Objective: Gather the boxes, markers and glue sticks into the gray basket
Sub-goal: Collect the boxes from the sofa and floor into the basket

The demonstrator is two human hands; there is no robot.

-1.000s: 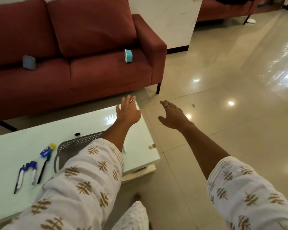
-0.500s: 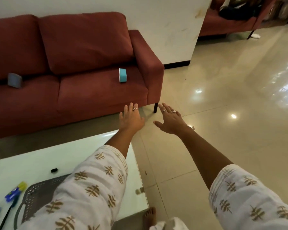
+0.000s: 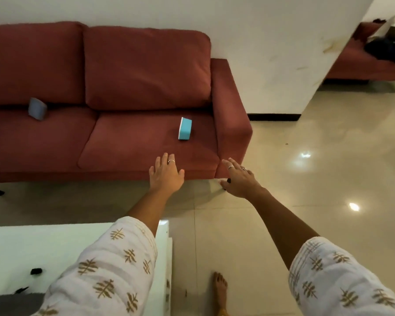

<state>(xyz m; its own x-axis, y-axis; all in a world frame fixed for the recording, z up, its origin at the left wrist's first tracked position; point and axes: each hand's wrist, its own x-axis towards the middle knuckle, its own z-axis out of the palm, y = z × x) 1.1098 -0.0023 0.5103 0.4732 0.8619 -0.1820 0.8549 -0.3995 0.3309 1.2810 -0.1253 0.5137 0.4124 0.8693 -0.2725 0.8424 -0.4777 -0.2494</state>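
Note:
A small turquoise box (image 3: pixel 184 128) stands on the right seat cushion of the red sofa (image 3: pixel 128 71). A grey-blue box (image 3: pixel 37 108) leans against the backrest further left. My left hand (image 3: pixel 165 175) is stretched out flat and empty at the sofa's front edge, a short way below the turquoise box. My right hand (image 3: pixel 238 179) is spread and empty by the sofa's armrest corner. A corner of the gray basket (image 3: pixel 14 303) shows at the bottom left on the white table (image 3: pixel 55 242), partly hidden by my left sleeve.
A small black cap (image 3: pixel 35 271) lies on the table beside the basket. A white wall pillar (image 3: pixel 283 53) stands right of the sofa, with a second sofa (image 3: pixel 374 65) behind it. My bare foot (image 3: pixel 220 290) is on the glossy tiled floor between table and sofa.
The view has moved forward toward the sofa. Both hands have advanced from over the table's edge to the sofa's front edge. The markers on the table have dropped out of view.

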